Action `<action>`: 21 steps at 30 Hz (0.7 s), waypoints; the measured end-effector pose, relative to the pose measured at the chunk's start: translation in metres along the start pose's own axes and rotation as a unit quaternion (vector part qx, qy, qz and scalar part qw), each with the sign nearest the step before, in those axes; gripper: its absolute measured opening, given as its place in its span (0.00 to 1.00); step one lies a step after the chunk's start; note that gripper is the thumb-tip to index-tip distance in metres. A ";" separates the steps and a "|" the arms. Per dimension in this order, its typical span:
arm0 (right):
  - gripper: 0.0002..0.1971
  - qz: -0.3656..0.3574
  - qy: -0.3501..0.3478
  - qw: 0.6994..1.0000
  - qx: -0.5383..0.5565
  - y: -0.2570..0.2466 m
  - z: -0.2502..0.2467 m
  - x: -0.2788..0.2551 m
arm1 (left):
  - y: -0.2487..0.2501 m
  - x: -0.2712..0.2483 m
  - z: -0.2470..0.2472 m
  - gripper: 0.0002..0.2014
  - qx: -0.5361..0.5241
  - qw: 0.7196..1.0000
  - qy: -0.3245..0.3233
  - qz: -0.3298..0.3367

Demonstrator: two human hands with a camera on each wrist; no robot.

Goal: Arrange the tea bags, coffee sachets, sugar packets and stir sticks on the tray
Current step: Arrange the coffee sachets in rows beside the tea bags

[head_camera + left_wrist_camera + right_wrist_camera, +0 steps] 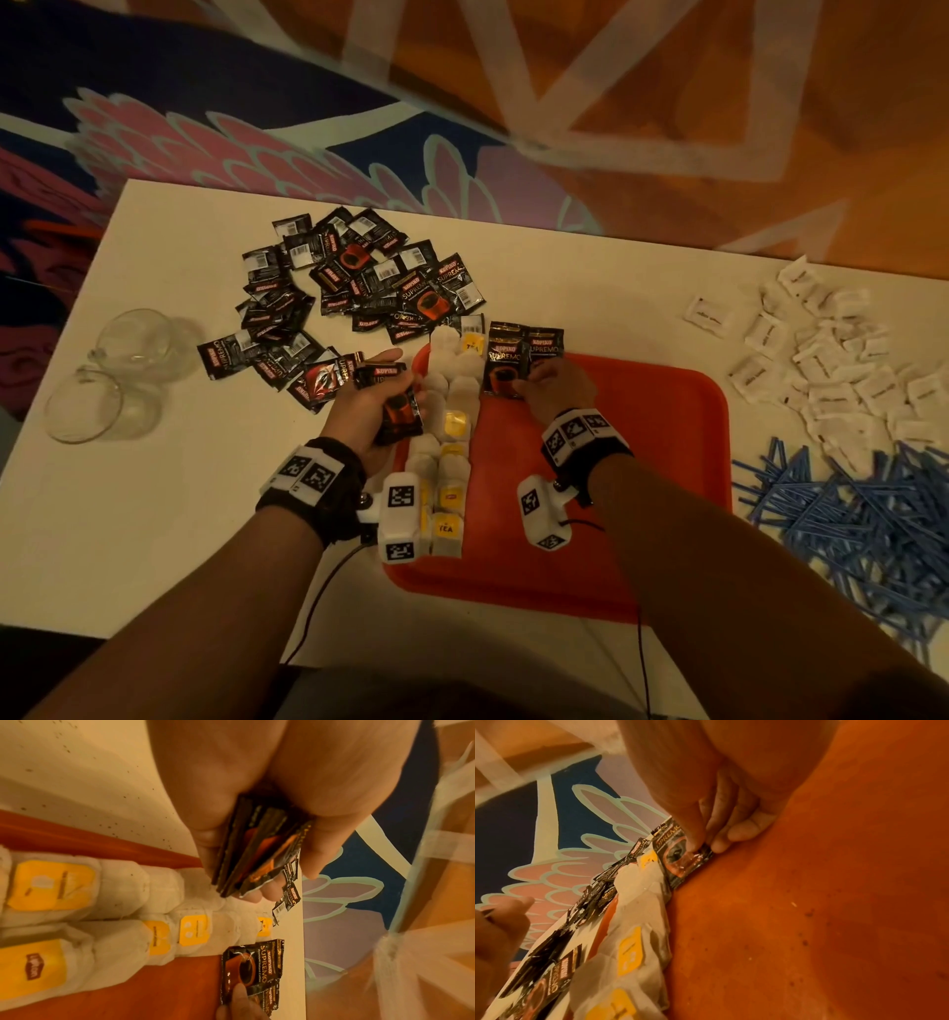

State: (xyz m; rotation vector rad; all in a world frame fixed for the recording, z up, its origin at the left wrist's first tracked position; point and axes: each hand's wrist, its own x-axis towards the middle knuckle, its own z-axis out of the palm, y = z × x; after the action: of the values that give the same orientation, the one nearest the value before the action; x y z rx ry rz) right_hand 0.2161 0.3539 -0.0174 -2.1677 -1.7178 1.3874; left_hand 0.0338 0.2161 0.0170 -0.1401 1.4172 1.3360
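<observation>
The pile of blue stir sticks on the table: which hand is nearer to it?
Right. The right hand rests on the red tray, beside the blue stir sticks; the left hand is beyond the tray's far side.

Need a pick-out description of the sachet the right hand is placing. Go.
Start at the red tray mid-table. At its far edge, right of the tea bag rows, two black coffee sachets lie together. It's the left sachet: the right hand touches its near end, unlike its neighbour.
</observation>
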 end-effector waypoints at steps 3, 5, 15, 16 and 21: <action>0.11 -0.003 0.001 1.000 -0.004 0.000 0.000 -0.001 | -0.001 0.001 0.001 0.16 -0.022 1.000 0.000 -0.014; 0.11 -0.003 0.002 1.000 0.002 0.000 0.000 -0.002 | -0.001 -0.001 0.004 0.13 -0.039 0.999 -0.003 -0.033; 0.09 -0.049 0.006 0.998 0.024 0.006 -0.017 -0.016 | 0.002 -0.010 0.016 0.13 0.065 0.997 -0.005 -0.031; 0.08 -0.069 0.005 0.997 0.022 0.005 -0.019 -0.019 | 0.001 -0.010 0.017 0.14 0.084 0.996 -0.009 -0.025; 0.10 -0.154 -0.085 0.983 0.055 -0.002 -0.015 -0.043 | 0.002 -0.016 0.031 0.15 0.158 0.987 0.010 0.007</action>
State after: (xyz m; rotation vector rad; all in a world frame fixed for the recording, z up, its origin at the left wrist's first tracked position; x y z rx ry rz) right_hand 0.2251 0.3269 0.0186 -1.6808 -1.8830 1.5732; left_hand 0.0573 0.2312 0.0389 0.0666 1.6301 1.1078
